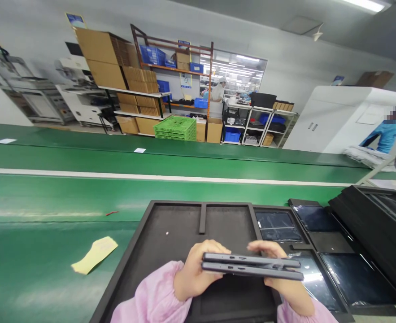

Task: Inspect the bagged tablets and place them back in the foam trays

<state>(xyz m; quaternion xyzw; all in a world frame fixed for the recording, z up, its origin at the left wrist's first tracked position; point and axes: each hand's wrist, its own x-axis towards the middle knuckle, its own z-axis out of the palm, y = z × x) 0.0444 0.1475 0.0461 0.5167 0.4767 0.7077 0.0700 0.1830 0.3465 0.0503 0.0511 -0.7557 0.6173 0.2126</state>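
Observation:
Two thin dark tablet-like devices (251, 265) are held edge-on, one above the other, over a black foam tray (171, 233). My left hand (199, 269) grips their left end, with fingers above and the thumb side below. Around their right part is my right hand (278, 269), its fingers over the top edge and the palm partly hidden behind the devices. The tray under my hands has a raised divider and no device visible in its upper compartments. Beside it on the right, another black tray holds flat dark-screened devices (278, 225) in clear film.
Stacked black foam trays (369, 233) stand at the right. Yellow paper (95, 255) and a red scrap (112, 213) lie on the green surface (50, 197). Beyond are green crates (175, 128), shelves, cartons, a white cabinet (342, 119) and a person in blue (384, 134).

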